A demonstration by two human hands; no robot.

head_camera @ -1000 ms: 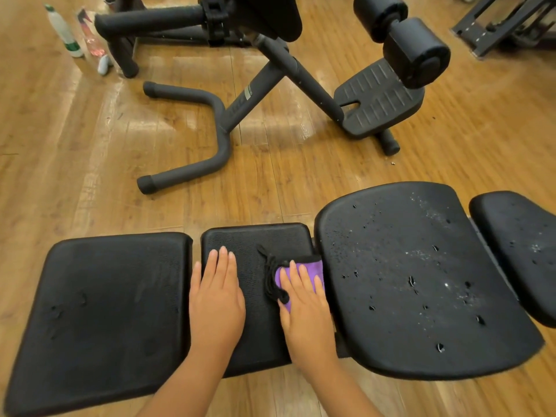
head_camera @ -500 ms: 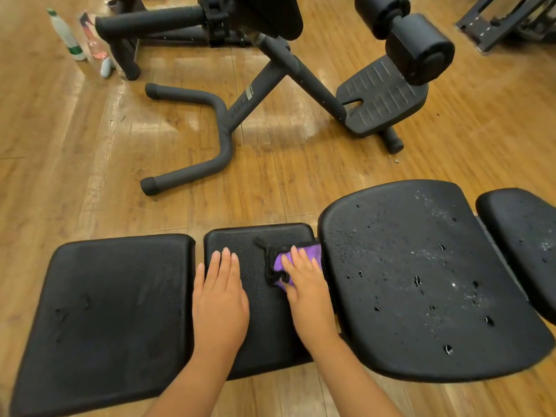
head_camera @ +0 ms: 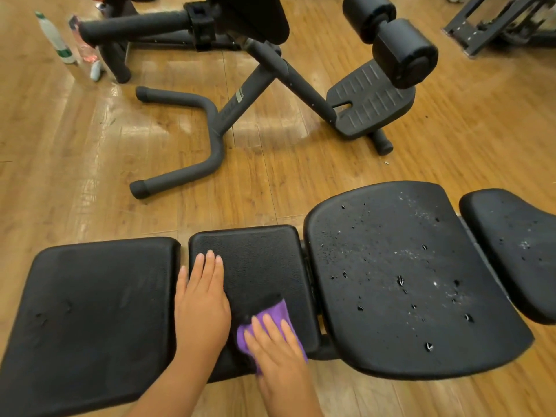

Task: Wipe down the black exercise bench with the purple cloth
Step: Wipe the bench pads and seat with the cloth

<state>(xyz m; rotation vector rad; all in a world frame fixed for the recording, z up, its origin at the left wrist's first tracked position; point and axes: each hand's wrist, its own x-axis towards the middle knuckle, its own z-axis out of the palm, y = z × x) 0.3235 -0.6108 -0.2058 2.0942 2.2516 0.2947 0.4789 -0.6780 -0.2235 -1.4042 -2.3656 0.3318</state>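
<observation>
Right hand (head_camera: 279, 353): grip flat and spread, fingers extended, palm pressing the purple cloth (head_camera: 272, 319) down; not closed around it. The cloth lies on the near right part of the small middle pad (head_camera: 255, 260), its purple edge showing ahead of and beside the fingertips, with a dark fringe along its far edge.

Left hand (head_camera: 201, 302): also flat, fingers together and straight, palm down on the left part of the same pad, holding nothing. Thumb side lies just beside the gap to the large left pad (head_camera: 90, 311). The two hands are near each other, not touching.

The black exercise bench (head_camera: 406, 281) runs left to right across the lower view in four pads. The wide pad right of the middle one carries scattered droplets and pale specks; the far right pad (head_camera: 517, 248) shows a few too. The left pad looks dull, with faint marks.

Beyond, on the wooden floor (head_camera: 60, 145): another black exercise frame (head_camera: 216, 124) with roller pads and a ribbed footplate. At the far left, a white bottle with a green cap (head_camera: 54, 37) stands beside a pinkish bottle (head_camera: 82, 40).
</observation>
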